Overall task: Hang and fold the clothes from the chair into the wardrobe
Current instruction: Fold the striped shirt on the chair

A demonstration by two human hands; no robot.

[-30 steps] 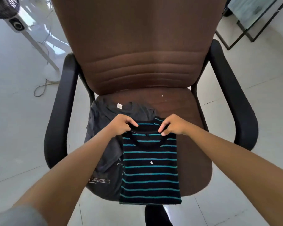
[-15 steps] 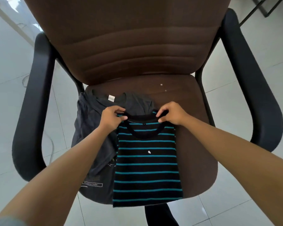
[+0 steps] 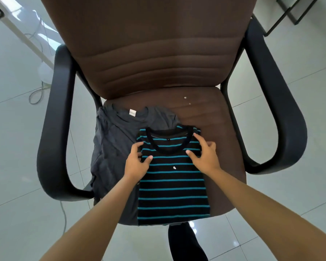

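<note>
Striped shirt (image 3: pixel 172 178) flat on chair seat (image 3: pixel 215 117), sleeves tucked in, narrow rectangle. Long axis front-to-back: collar toward backrest (image 3: pixel 151 53), hem hanging just over seat's front edge. Overlaps grey shirt (image 3: pixel 111 147), which lies under and to the left, neck label up.

Both hands on upper third, just below collar, one per side edge. Left hand (image 3: pixel 136 162) at left edge, fingers curled around the edge, thumb on top of fabric; looks like a loose pinch on the edge, not a closed fist. Right hand (image 3: pixel 205 157) at right edge, fingers spread and pressing flat on top, thumb pointing inward across stripes; nothing gripped as far as visible. Cannot tell whether right fingertips hook under the edge.

Both forearms reaching in from below frame, roughly symmetric, palms down, wrists level. Neither hand clearly nearer; both equally placed about the shirt's centre line.

Likely step: folding in half along the long axis, collar end to hem or hem up to collar. Either way, fold line runs side to side across the middle, well toward the wearer from the fingers. Hem end untouched, nearer the body than the hands.

Risk: grey shirt dragged along if lifted together. Wardrobe not in view.
</note>
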